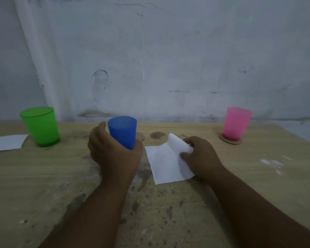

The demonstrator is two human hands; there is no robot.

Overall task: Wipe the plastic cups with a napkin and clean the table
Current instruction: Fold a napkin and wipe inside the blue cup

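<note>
My left hand (113, 153) is wrapped around the lower part of a blue plastic cup (123, 130), which stands upright near the middle of the wooden table (258, 185). Just to its right lies a white napkin (165, 163); my right hand (199, 154) pinches its right edge, and the far corner curls up off the table. A green cup (40, 126) stands upright at the far left. At the far right a pink cup (235, 122) rests on a round cardboard coaster (229, 141).
A second white napkin (6, 143) lies flat at the left edge beside the green cup. Part of another coaster (141, 136) shows behind the blue cup. The tabletop is stained and speckled, with white smears (272, 162) at right. A wall rises right behind the table.
</note>
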